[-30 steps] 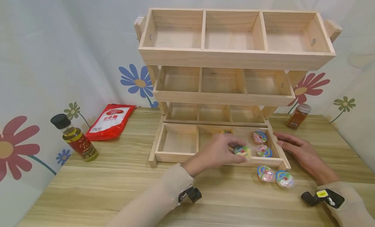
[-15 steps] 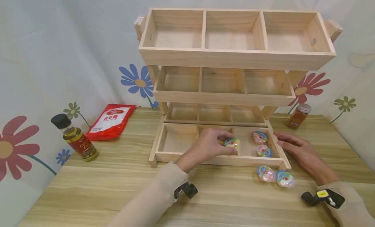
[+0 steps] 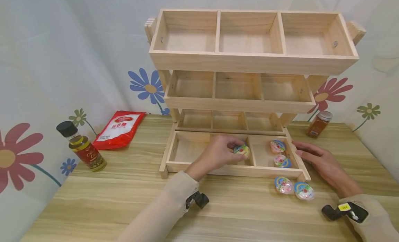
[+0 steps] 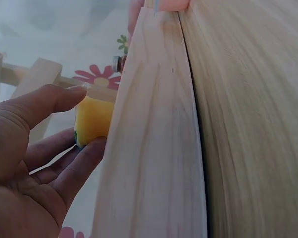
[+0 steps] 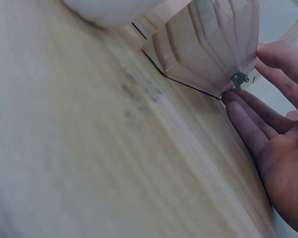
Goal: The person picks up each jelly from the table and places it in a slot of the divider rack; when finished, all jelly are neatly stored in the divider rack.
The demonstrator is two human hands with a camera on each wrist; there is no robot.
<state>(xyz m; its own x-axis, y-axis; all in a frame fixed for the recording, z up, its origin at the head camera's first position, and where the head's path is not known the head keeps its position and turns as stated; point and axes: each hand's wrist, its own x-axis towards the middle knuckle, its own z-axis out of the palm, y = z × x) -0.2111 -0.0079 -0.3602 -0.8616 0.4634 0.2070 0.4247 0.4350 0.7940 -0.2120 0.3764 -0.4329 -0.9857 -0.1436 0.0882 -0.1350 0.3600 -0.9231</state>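
Yellow cup [image 3: 241,151], smooth-walled with a printed lid, is in or just above the middle compartment of a wooden rack [image 3: 252,64]'s bottom tray [image 3: 187,168]. At far left, a black-capped transparent bottle [image 3: 88,155] stands near a creased red-and-white packet [image 3: 121,128] on the wood-grain table [image 3: 124,193]. The left hand [image 3: 216,152] pinches the cup, thumb and fingers parted only by its width. A thin divider [image 3: 253,156] separates it from two rounded pink cups [image 3: 277,146], with two more cups [image 3: 284,185] outside the tray's front. The right hand [image 3: 322,165], fingers extended and holding nothing, touches the rack's side; a silver-lidded jar [image 3: 319,124] stands behind.
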